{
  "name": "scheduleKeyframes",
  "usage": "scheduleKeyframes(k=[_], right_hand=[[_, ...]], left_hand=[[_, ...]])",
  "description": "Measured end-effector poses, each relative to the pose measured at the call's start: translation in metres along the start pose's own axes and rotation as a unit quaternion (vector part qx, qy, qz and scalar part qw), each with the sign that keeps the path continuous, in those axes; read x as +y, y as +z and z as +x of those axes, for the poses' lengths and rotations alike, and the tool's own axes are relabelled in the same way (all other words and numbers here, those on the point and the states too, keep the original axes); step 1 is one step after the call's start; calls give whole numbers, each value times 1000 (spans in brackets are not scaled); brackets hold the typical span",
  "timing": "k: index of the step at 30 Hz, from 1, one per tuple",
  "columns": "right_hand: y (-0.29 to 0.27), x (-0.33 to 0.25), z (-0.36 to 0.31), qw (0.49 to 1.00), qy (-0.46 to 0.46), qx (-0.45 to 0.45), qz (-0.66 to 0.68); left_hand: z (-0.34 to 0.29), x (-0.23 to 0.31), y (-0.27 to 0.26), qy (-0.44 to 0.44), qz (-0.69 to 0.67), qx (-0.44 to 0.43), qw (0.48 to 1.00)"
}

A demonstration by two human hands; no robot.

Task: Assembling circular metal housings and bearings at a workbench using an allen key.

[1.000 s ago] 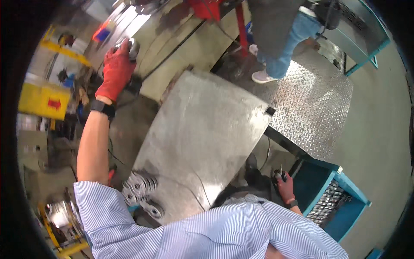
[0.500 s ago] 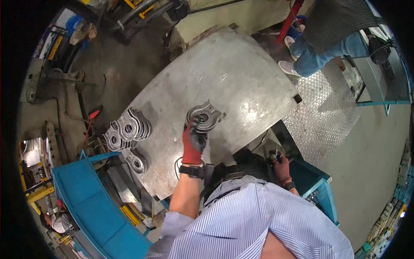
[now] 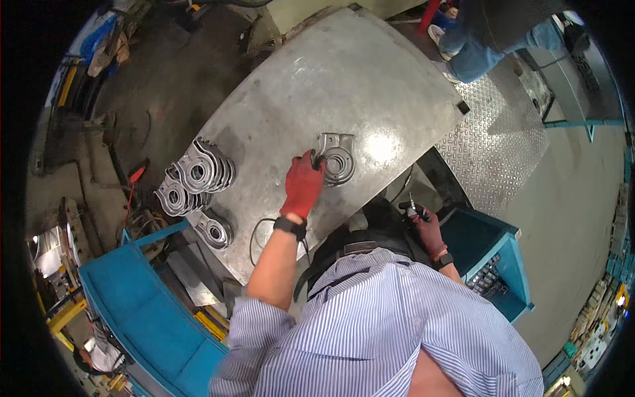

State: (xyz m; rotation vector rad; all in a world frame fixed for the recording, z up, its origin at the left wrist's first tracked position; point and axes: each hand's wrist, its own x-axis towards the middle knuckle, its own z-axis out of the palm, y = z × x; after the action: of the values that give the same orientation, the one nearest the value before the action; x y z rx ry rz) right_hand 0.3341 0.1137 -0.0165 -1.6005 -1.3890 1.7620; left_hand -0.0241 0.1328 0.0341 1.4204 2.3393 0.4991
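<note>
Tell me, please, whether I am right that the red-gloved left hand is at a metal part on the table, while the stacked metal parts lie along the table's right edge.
Not quite: the head view shows the stacked metal parts along the table's left edge, not its right. The red-gloved left hand is indeed at a metal part.

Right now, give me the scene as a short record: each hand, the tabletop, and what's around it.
Left hand: red-gloved, fingertips at the left edge of a ring-shaped metal part; firmness of grip unclear
Right hand: gloved, holding a small tool, away from the part
Table: bare grey metal top; the part lies flat on it
Left edge: overlapping similar parts
Right side: blue bin with small metal pieces inside
Nearby: person in jeans beyond the table's right edge
</note>
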Motion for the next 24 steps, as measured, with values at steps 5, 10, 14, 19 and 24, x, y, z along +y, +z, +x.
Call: scheduleKeyframes(k=[5, 10, 14, 19, 24], right_hand=[[31, 17, -28, 997, -12, 52, -54], [72, 11, -62, 995, -24, 55, 73], [96, 5, -82, 997, -22, 79, 2], [118, -12, -100, 992, -64, 88, -57], [128, -11, -93, 993, -54, 20, -106]], left_hand=[[20, 1, -1, 137, 106, -46, 984], [32, -8, 1, 247, 149, -46, 956], [15, -14, -19, 226, 79, -1, 971], [-43, -44, -51, 82, -79, 29, 993], [-107, -80, -50, -41, -162, -8, 986]])
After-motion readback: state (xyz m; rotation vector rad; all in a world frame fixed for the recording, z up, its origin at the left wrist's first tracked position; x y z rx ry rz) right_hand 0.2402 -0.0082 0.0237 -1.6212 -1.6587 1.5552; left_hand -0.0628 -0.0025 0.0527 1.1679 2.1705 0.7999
